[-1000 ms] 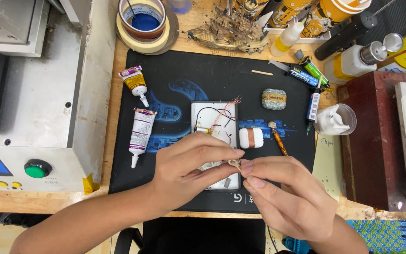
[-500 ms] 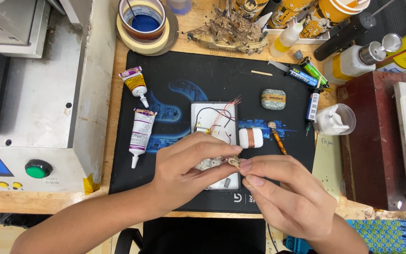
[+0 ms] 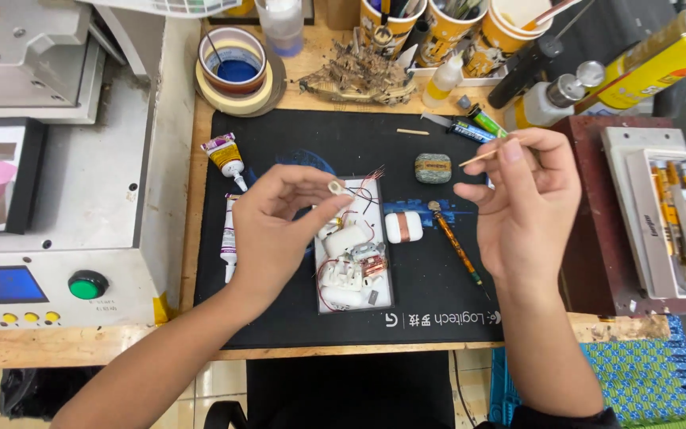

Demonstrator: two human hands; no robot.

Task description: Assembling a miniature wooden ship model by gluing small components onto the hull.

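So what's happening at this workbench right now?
A person sits at a black desk mat strewn with small electronics parts. The left hand pinches a tiny pale ring-shaped part between its fingertips, raised above a white tray of wired components. The right hand holds a thin wooden stick up at about the same height. The hands are apart. Two glue tubes lie to the left, and an orange-handled tool lies between the hands.
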